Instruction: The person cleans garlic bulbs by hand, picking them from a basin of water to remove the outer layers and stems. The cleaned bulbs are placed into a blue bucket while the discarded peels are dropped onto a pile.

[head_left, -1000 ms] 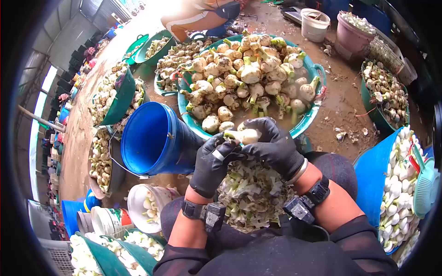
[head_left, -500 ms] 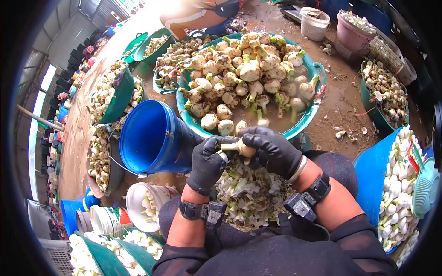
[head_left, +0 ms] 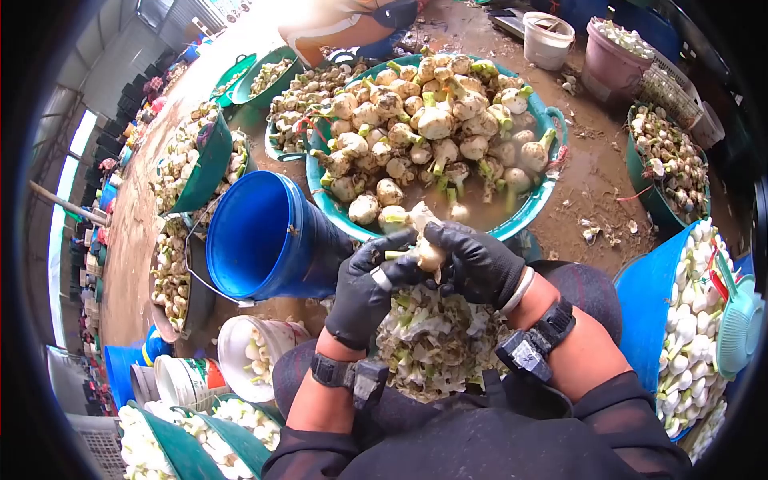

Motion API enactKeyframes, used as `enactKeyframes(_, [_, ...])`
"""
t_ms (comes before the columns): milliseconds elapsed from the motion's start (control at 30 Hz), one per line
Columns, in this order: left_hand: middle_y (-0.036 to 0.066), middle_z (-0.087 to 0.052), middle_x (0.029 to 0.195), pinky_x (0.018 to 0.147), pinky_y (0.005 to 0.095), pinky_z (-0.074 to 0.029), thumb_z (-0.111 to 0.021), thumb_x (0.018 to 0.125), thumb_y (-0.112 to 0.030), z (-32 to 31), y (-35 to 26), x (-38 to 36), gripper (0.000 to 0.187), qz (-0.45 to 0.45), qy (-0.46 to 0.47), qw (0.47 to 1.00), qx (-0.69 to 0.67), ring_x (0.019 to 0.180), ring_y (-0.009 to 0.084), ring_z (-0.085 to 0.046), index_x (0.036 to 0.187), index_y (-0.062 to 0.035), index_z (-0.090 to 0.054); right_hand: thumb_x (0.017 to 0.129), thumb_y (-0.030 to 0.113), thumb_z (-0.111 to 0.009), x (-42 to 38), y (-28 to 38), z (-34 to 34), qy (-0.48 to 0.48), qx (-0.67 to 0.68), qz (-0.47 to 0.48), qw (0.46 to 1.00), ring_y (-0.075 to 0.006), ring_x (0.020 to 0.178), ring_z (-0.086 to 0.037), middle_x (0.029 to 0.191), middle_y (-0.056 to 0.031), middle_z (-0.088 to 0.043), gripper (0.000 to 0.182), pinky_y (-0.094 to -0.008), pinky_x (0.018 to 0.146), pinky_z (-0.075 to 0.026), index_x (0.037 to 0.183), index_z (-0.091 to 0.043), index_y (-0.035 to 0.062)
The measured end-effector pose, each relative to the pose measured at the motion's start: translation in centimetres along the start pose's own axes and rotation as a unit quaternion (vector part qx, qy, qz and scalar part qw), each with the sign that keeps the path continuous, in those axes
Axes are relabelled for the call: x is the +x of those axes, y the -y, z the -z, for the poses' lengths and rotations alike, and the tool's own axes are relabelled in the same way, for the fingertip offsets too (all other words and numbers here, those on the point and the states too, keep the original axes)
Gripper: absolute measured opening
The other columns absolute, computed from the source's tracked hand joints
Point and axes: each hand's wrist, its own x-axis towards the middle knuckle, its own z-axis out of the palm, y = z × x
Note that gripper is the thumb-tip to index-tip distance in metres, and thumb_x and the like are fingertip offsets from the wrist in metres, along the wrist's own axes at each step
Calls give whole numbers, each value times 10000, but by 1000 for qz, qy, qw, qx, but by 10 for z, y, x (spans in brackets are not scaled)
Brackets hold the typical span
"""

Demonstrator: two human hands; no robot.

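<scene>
A garlic bulb (head_left: 430,254) with a short green stem is between my two black-gloved hands, above a pile of loose skins (head_left: 440,336). My left hand (head_left: 372,280) is closed round the stem side. Pinched in the fingers of my right hand (head_left: 476,262) is a pale strip of skin (head_left: 422,216) that stands up from the bulb. Just beyond, a large green tub (head_left: 328,210) holds muddy water and a heap of dirty bulbs (head_left: 434,122).
An open blue bucket (head_left: 252,236) leans at the left, beside a white bucket (head_left: 234,360). Peeled bulbs (head_left: 688,344) fill a blue container at the right, with a green strainer (head_left: 740,328). Another person (head_left: 344,32) is beyond the tub.
A strip of skin now rises from the bulb under my right hand's fingers. My left hand has shifted slightly, and the bulb has turned a little.
</scene>
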Motion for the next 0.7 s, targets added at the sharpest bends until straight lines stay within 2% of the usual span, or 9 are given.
enactKeyframes(67, [95,-660,971,711,262,-516,-605,858,-23,9,6,5,325,-45,-41,982,176,798,129,-631,1178,15,-562,920,296,-553,0,2,-11,-35,-21,30,999,-102,711,-598,798,6,-613,285,-238,586,-497,1073,-559,55])
enactKeyframes(133, [68,-663,839,678,261,-514,-597,881,-81,11,1,6,250,-52,-51,983,168,727,128,-630,1102,37,-595,922,246,-553,4,-2,-14,-103,-19,54,993,-86,659,-555,735,35,-583,193,-231,564,-458,963,-590,62])
enactKeyframes(167, [62,-654,804,662,259,-510,-587,892,-114,18,0,8,250,-59,-63,985,147,712,129,-626,1083,48,-593,913,219,-559,8,-5,-6,-107,-195,198,955,-102,638,-541,717,13,-578,171,-245,557,-445,904,-594,51])
enactKeyframes(233, [58,-636,767,629,258,-505,-563,907,-166,21,-10,10,272,-48,-118,986,105,679,140,-620,1038,71,-590,883,151,-562,-1,2,-17,-77,-477,427,764,-188,573,-494,665,-62,-547,173,-298,539,-409,782,-587,14])
enactKeyframes(267, [71,-643,827,650,271,-517,-553,902,-136,29,-14,9,250,-135,-72,956,252,704,154,-632,1046,64,-593,849,147,-576,-4,-1,-20,-33,-533,382,755,-272,597,-528,664,-117,-556,141,-345,574,-434,816,-594,11])
enactKeyframes(333, [79,-647,888,681,283,-527,-566,889,-115,21,-17,8,237,-39,-123,989,78,755,160,-641,1048,57,-595,830,183,-589,-1,-21,-7,103,-628,171,752,-305,673,-576,749,-141,-607,149,-364,629,-467,848,-618,38])
enactKeyframes(433, [74,-652,923,723,272,-516,-604,865,-91,24,-4,9,214,-62,-90,989,99,813,139,-630,1034,42,-611,811,234,-613,-1,-32,6,67,-720,102,683,-323,753,-602,832,-145,-637,189,-359,701,-493,882,-642,61])
enactKeyframes(533, [61,-660,938,759,252,-495,-639,833,-53,25,0,9,192,-74,-61,982,163,853,109,-609,1009,23,-632,739,181,-692,-6,-2,-4,-119,-448,114,879,-178,729,-614,759,-112,-631,200,-309,706,-492,869,-638,38])
enactKeyframes(700, [50,-673,943,777,246,-483,-649,812,-23,12,-6,7,172,-69,-33,980,186,867,92,-598,981,6,-652,719,88,-735,1,-5,-2,-95,-314,289,899,-102,779,-587,824,-54,-626,190,-273,705,-484,872,-639,28])
